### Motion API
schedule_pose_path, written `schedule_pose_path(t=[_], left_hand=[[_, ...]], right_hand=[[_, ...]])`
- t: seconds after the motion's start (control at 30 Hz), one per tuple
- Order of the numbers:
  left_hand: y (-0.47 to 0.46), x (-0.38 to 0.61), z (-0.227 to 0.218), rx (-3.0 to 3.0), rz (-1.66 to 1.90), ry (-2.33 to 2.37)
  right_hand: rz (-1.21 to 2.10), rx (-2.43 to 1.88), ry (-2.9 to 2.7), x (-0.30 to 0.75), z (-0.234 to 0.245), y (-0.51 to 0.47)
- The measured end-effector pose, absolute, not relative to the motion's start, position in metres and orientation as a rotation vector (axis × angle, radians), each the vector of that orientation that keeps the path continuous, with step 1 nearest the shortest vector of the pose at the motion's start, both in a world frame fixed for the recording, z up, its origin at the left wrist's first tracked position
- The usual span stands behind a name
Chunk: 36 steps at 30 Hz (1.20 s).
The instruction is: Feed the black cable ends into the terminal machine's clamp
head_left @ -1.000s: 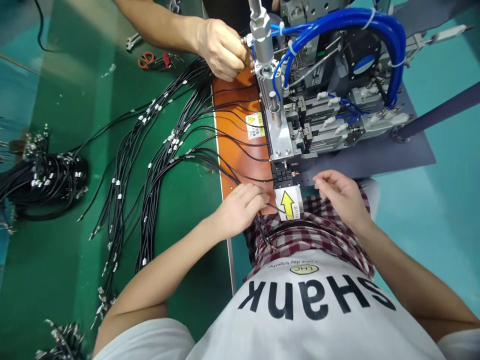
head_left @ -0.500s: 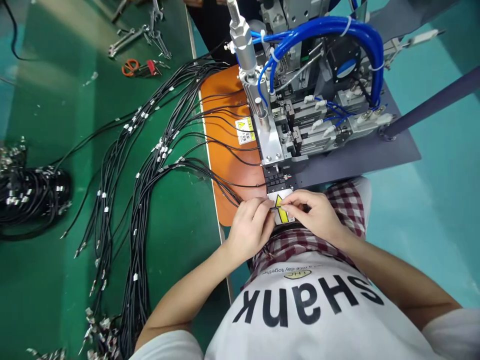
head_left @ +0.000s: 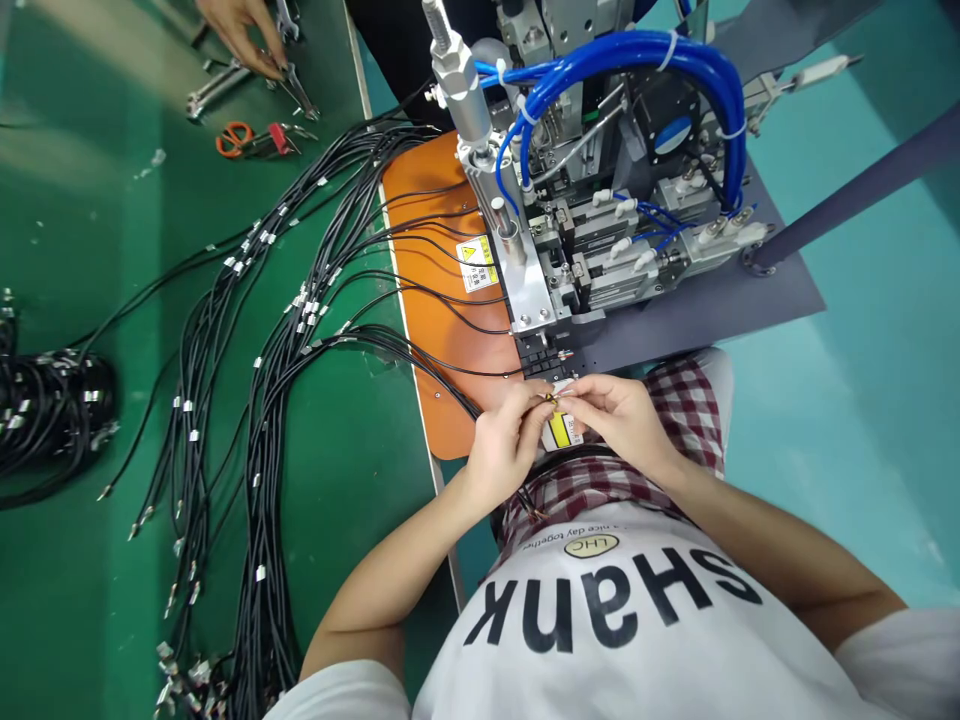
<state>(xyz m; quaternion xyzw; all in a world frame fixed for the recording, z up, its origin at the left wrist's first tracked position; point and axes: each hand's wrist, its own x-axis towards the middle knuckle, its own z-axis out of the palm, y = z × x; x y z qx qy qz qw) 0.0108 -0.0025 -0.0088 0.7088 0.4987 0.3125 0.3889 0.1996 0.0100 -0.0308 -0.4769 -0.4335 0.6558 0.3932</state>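
Note:
My left hand (head_left: 504, 440) is closed, its thumb and fingertips pinching a black cable near its end; much of the cable is hidden by the fingers. From the other side my right hand (head_left: 624, 415) pinches the tip of the same cable, where thin light strands seem to show. Both hands meet over a white and yellow warning label (head_left: 561, 430) at the front of the machine. Just beyond the fingertips lies the machine's dark block (head_left: 541, 358), into which several black cables run across the orange plate (head_left: 450, 360).
A bundle of black cables with white tags (head_left: 307, 310) covers the green bench (head_left: 352, 480). Red-handled pliers (head_left: 277, 140) and wrenches (head_left: 217, 90) lie at the back left, where another person's hand (head_left: 244, 30) reaches in. Blue air hoses (head_left: 630, 50) arch over the machine (head_left: 600, 240).
My hands stay together at the label, and the fingertips have shifted slightly upward around the cable end. Another person's hand has come in over the wrenches. The view has shifted a little.

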Motion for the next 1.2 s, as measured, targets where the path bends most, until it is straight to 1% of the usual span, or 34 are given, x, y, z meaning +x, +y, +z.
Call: schedule_pose_path(t=[0.07, 0.13, 0.2, 0.3, 0.37, 0.4, 0.47, 0.5, 0.57, 0.63, 0.7, 1.0, 1.2], left_hand=[[-0.001, 0.011, -0.007, 1.746, 0.787, 1.260], [0.003, 0.011, -0.002, 1.722, 0.771, 1.230], [0.007, 0.010, 0.005, 1.728, 0.720, 1.210], [0.015, 0.008, 0.014, 1.776, 0.581, 1.202], [0.018, 0.007, 0.017, 1.802, 0.544, 1.188], [0.019, 0.006, 0.017, 1.805, 0.565, 1.184], [0.020, 0.005, 0.015, 1.789, 0.659, 1.192], [0.019, 0.005, 0.013, 1.784, 0.710, 1.201], [0.018, 0.005, 0.009, 1.802, 0.800, 1.216], [0.016, 0.006, 0.007, 1.848, 0.860, 1.222], [0.015, 0.006, 0.006, 1.882, 0.894, 1.225], [0.013, 0.005, 0.002, 1.880, 0.925, 1.214], [0.012, 0.005, -0.003, 1.783, 0.972, 1.266]], right_hand=[[1.650, -1.225, -1.140, 0.199, -0.030, 0.010], [1.517, -1.271, -1.280, 0.200, -0.030, 0.010], [1.251, -1.286, -1.521, 0.204, -0.029, 0.012], [0.815, -1.194, -1.911, 0.214, -0.026, 0.017], [0.657, -1.147, -2.078, 0.221, -0.025, 0.023], [0.628, -1.146, -2.105, 0.224, -0.024, 0.025], [0.699, -1.210, -2.014, 0.227, -0.021, 0.028], [0.807, -1.253, -1.906, 0.228, -0.020, 0.029], [1.148, -1.308, -1.633, 0.226, -0.018, 0.029], [1.502, -1.270, -1.371, 0.221, -0.016, 0.027], [1.716, -1.191, -1.195, 0.217, -0.016, 0.026], [1.947, -1.099, -1.001, 0.211, -0.023, 0.032], [1.906, -1.158, -1.090, 0.207, -0.025, 0.024]])
